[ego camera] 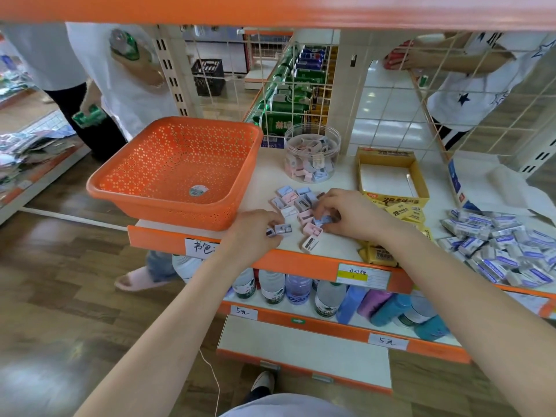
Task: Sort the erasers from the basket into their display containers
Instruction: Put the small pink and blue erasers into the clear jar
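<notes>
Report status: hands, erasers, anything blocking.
Left hand grips small pastel erasers; right hand pinches blue eraser in shelf pile. Orange perforated plastic basket empty. Clear round plastic jar open, unobstructed.

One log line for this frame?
left hand: holds erasers | right hand: pinches eraser from pile | basket: empty | jar: part-filled

An empty orange perforated basket (180,164) is set on the shelf (340,246). Pastel erasers (296,206) are scattered beside it, more kept in a clear jar (313,139) behind. Yellow erasers (406,213) are piled before an open yellow box (363,176).
</notes>
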